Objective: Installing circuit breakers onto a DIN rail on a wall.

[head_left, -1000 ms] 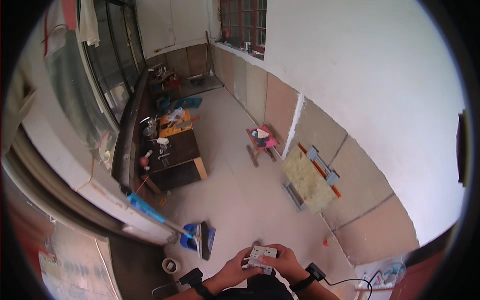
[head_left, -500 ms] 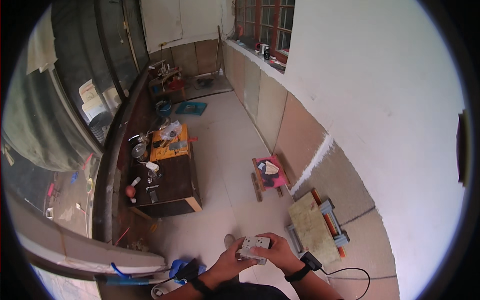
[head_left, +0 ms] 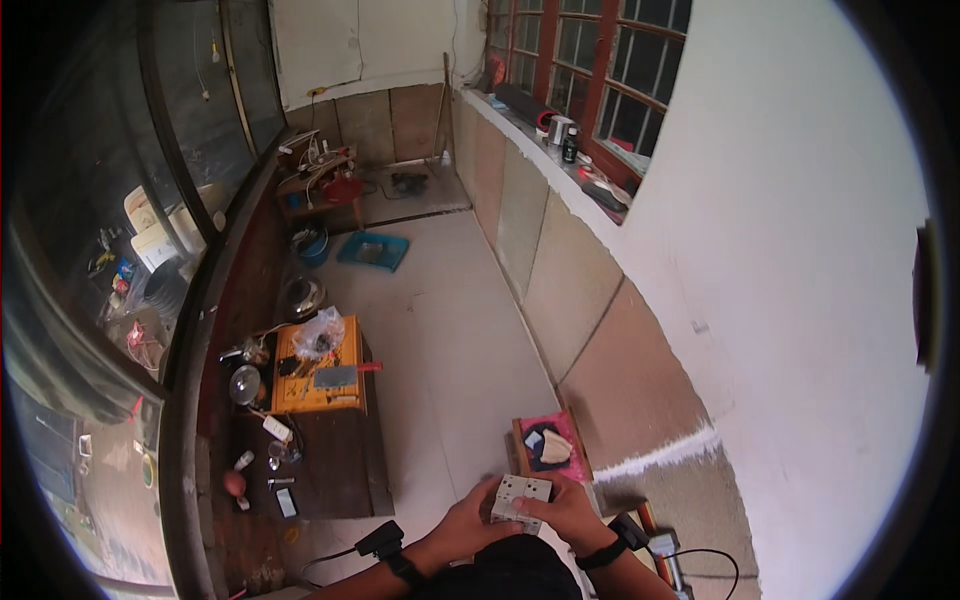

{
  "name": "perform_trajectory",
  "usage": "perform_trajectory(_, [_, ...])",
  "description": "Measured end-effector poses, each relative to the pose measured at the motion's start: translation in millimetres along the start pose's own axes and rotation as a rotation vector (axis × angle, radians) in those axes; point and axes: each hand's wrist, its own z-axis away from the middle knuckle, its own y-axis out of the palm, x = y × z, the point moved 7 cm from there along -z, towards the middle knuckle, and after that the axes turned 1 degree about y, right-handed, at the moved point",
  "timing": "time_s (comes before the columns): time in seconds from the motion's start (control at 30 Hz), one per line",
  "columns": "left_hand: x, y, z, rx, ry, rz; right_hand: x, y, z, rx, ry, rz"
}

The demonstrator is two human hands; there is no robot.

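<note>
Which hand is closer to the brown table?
Left. The left hand is to the right of the brown table; the right hand is farther right, on the other side of the white block.

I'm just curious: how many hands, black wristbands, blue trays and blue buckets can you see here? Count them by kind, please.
Hands: 2 (left hand and right hand, both on a pale block with dark holes)
Black wristbands: 2 (left wristband, right wristband)
Blue tray: 1
Blue bucket: 1
Total: 6
</note>
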Motion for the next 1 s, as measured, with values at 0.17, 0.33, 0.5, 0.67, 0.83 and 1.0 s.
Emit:
perform_trajectory(0.17, [-38,-80,-115,-0.072,-0.045,-0.020,60,-12,-147,0.071,-0.073,0.130])
perform_trajectory(0.33, [-103,-162,-207,-0.188,-0.034,-0.042,138,4,-271,0.156,-0.052,0.077])
perform_trajectory(0.5, [-128,-244,-298,-0.225,0.015,0.112,198,23,-394,0.230,-0.043,0.105])
perform_trajectory(0.67, [-151,-337,-405,-0.196,0.014,0.072,226,30,-532,0.206,-0.006,0.050])
perform_trajectory(0.83, [-207,-431,-499,-0.178,-0.021,0.089,295,50,-653,0.181,0.030,0.053])
perform_trajectory(1.0, [-236,-521,-586,-0.197,0.030,0.254,359,69,-771,0.203,0.061,0.162])
